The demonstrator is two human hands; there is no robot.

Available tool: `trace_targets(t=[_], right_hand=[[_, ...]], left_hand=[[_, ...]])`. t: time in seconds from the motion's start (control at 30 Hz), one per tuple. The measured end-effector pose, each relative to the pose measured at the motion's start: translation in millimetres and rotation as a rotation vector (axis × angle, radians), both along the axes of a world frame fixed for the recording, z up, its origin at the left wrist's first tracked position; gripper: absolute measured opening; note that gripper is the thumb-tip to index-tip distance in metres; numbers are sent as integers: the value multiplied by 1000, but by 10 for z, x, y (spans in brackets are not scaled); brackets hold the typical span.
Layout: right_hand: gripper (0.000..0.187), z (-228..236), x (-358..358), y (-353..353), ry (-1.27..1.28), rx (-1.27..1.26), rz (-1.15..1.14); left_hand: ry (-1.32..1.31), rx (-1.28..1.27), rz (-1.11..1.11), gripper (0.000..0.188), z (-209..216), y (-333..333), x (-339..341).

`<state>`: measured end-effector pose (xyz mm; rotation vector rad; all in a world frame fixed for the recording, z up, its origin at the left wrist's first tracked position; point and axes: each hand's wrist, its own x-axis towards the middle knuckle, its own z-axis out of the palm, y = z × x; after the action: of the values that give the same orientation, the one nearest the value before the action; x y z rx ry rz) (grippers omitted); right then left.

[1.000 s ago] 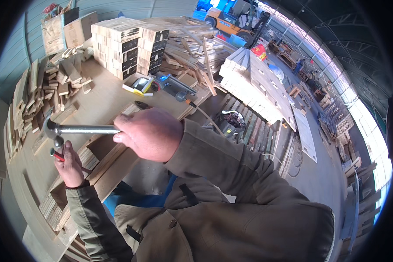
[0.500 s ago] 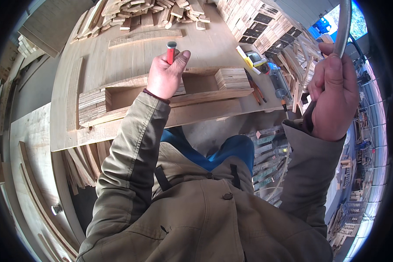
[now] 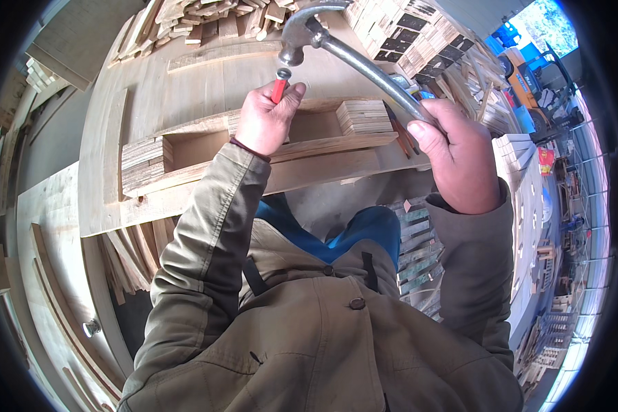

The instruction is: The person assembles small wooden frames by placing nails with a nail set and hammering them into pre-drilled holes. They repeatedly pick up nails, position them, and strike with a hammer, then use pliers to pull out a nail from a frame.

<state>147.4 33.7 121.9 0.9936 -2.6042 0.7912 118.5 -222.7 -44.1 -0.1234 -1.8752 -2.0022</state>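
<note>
Red-handled tool [image 3: 279,88] in my left hand [image 3: 264,123]: short, slim, red grip, dark metal cap on top. It stands nearly upright, fingers [image 3: 292,96] pinched round the grip, only the top part showing. What its lower end meets is hidden by my hand.

Hammer [image 3: 343,51] in my right hand [image 3: 456,161]: all metal, grey and shiny, with a curved head. Shaft runs on a slant from my fist up and leftward. Its face points down, just above the tool's cap, very close; touching or not, I cannot tell.

Both are over a pale wooden frame [image 3: 268,147] of slats and stacked blocks lying flat on the worktop [image 3: 206,75].
</note>
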Motion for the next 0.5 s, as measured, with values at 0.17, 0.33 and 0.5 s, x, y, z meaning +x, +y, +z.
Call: trace_targets(t=[0.17, 0.33, 0.5], right_hand=[[21, 112, 15, 26, 99, -311, -104], [25, 117, 58, 22, 13, -537, -91], [23, -191, 62, -26, -44, -17, -16]], left_hand=[[-8, 48, -28, 35, -19, -9, -18], [-5, 52, -25, 36, -50, -17, -35], [0, 29, -35, 37, -68, -15, -30]])
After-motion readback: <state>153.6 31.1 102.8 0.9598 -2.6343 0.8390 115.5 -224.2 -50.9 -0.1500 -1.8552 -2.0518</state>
